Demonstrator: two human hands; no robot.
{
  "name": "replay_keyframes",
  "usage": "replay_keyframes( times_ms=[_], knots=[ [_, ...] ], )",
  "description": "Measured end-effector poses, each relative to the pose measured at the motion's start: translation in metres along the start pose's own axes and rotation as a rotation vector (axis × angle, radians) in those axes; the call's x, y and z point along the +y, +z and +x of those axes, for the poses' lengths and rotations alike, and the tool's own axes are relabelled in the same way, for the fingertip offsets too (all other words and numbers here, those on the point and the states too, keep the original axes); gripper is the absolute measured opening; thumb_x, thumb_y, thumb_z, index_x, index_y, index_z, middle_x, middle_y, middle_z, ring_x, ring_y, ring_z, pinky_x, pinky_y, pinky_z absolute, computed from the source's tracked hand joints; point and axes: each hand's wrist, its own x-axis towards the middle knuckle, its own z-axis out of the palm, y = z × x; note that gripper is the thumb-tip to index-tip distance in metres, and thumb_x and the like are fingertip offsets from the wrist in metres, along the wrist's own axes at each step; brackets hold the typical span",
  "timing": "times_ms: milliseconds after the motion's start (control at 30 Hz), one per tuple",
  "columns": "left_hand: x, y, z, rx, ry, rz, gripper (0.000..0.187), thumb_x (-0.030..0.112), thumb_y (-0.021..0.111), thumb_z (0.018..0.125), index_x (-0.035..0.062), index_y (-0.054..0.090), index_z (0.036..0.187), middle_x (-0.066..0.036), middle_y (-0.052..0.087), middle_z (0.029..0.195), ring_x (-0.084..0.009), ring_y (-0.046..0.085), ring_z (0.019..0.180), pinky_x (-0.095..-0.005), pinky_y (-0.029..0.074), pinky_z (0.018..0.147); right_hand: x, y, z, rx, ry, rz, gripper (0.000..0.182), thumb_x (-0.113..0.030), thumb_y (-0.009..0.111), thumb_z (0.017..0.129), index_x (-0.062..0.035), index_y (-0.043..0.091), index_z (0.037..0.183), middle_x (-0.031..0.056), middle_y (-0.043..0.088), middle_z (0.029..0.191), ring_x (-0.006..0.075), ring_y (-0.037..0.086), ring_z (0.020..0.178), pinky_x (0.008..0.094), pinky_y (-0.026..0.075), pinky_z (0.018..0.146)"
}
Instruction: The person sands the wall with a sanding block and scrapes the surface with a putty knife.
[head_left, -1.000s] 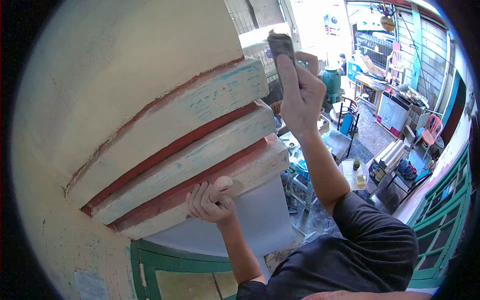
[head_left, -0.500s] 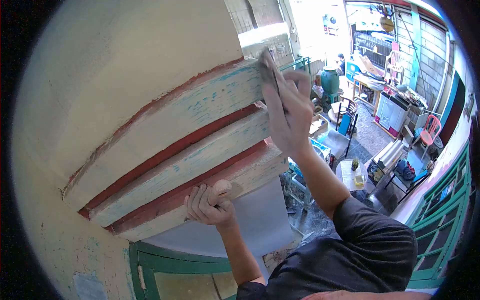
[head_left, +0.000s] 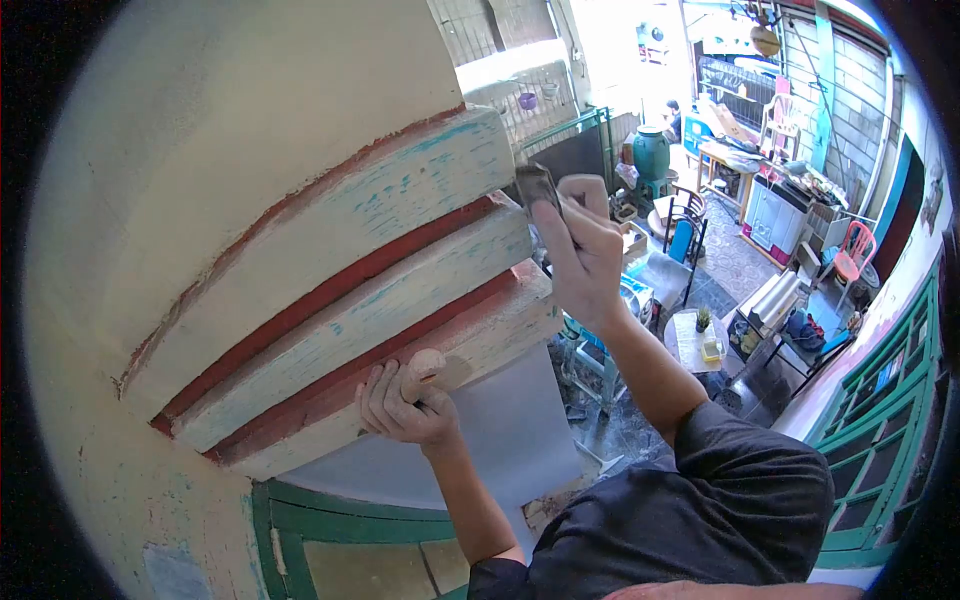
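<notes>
My right hand (head_left: pixel 588 262) is closed around a dark, flat piece that looks like sandpaper (head_left: pixel 538 186). It is just off the right end of the upper pale band (head_left: pixel 420 170), where blue shows through worn paint. My left hand (head_left: pixel 405 408) is lower, its dusty fingers curled beside the lowest pale band (head_left: pixel 500 325). Against that hand is a pale, rounded thing (head_left: pixel 426 370) with a round end, of a kind I cannot make out. Dark red grooves (head_left: pixel 400 262) run between the stepped bands.
Below the bands are a pale sheet (head_left: pixel 510 420) and a green door frame (head_left: pixel 340 515). To the right stand a small round table (head_left: pixel 690 340) with a plant, chairs and a green barrel (head_left: pixel 650 155). Green window frames (head_left: pixel 880 420) line the right wall. A person (head_left: pixel 673 122) is far back.
My right hand has come down and off the upper band's end with the dark piece. The view has shifted slightly. My left hand stays by the lowest band.
</notes>
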Motion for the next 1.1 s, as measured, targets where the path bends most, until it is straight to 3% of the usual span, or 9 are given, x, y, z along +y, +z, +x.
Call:
replay_keyframes(
  times_ms=[100,233,300,400,467,667,800,900,1100],
  knots=[
    [-0.002,0.000,-0.003,-0.009,0.000,0.007,0.017,0.022,0.049,0.106,0.0102,0.059,0.100,-0.005,0.070,0.100,-0.0290,0.066,0.101,-0.0525,0.046,0.100,0.009,-0.010,-0.006,-0.015,0.193,-0.036,0.024,-0.012,0.062,0.099,0.0043,0.074,0.112,0.0094,0.071,0.080,0.0182,0.051,0.089,0.0351,0.041,0.081],
    [-0.003,0.001,-0.006,-0.009,-0.015,-0.040,0.017,0.021,0.050,0.106,0.0101,0.061,0.099,-0.005,0.070,0.102,-0.0295,0.066,0.104,-0.0530,0.045,0.102,-0.007,0.011,0.046,0.045,0.045,-0.003,0.021,-0.012,0.062,0.100,0.0046,0.075,0.101,0.0076,0.067,0.079,0.0202,0.048,0.094,0.0346,0.039,0.084],
    [-0.003,0.000,-0.005,-0.018,-0.026,-0.033,0.017,0.021,0.050,0.105,0.0102,0.061,0.099,-0.005,0.070,0.103,-0.0296,0.066,0.105,-0.0533,0.044,0.102,-0.015,0.028,0.056,0.122,-0.103,-0.055,0.024,-0.010,0.068,0.093,0.0009,0.075,0.114,0.0120,0.076,0.114,0.0194,0.051,0.095,0.0333,0.040,0.087],
    [0.000,-0.005,0.000,-0.040,-0.008,0.042,0.020,0.027,0.050,0.106,0.0116,0.060,0.101,-0.003,0.069,0.102,-0.0236,0.067,0.102,-0.0495,0.047,0.100,-0.020,0.022,0.025,0.085,-0.237,-0.282,0.030,-0.010,0.072,0.088,-0.0016,0.075,0.117,0.0102,0.071,0.128,0.0201,0.051,0.096,0.0335,0.037,0.093],
    [0.003,-0.008,0.002,-0.086,-0.044,-0.020,0.013,0.014,0.050,0.103,0.0097,0.062,0.101,-0.006,0.069,0.107,-0.0297,0.065,0.106,-0.0542,0.044,0.103,-0.019,0.021,0.009,0.014,-0.264,-0.343,0.033,-0.008,0.075,0.085,0.0021,0.074,0.116,0.0096,0.071,0.129,0.0231,0.046,0.102,0.0334,0.039,0.091],
    [0.001,-0.008,0.000,-0.078,-0.037,-0.066,0.012,0.011,0.051,0.100,0.0086,0.062,0.102,-0.007,0.069,0.107,-0.0296,0.065,0.107,-0.0546,0.044,0.104,-0.046,0.051,0.062,-0.064,-0.432,-0.230,0.035,-0.012,0.076,0.084,-0.0050,0.075,0.118,0.0060,0.068,0.134,0.0223,0.047,0.105,0.0330,0.039,0.091],
    [0.001,-0.013,0.000,-0.105,-0.059,-0.074,0.012,0.011,0.050,0.100,0.0089,0.062,0.102,-0.007,0.068,0.107,-0.0294,0.065,0.108,-0.0544,0.044,0.104,-0.035,0.038,0.013,-0.170,-0.464,-0.334,0.041,-0.014,0.076,0.084,-0.0081,0.073,0.124,0.0009,0.067,0.137,0.0236,0.047,0.109,0.0345,0.038,0.093],
    [0.001,-0.014,0.003,-0.139,-0.069,-0.074,0.015,0.024,0.056,0.102,0.0101,0.062,0.101,-0.004,0.068,0.104,-0.0249,0.065,0.106,-0.0488,0.043,0.104,-0.033,0.036,-0.002,-0.189,-0.476,-0.323,0.046,-0.015,0.077,0.081,-0.0087,0.072,0.127,0.0004,0.066,0.138,0.0242,0.047,0.109,0.0357,0.037,0.094],
    [0.001,-0.013,0.000,-0.128,-0.089,-0.078,0.015,0.023,0.055,0.102,0.0101,0.063,0.102,-0.005,0.069,0.105,-0.0256,0.066,0.106,-0.0487,0.043,0.104,-0.058,0.067,0.036,-0.156,-0.506,-0.291,0.051,-0.017,0.078,0.076,-0.0091,0.072,0.126,0.0008,0.064,0.141,0.0244,0.047,0.110,0.0358,0.036,0.094]
  ],
)
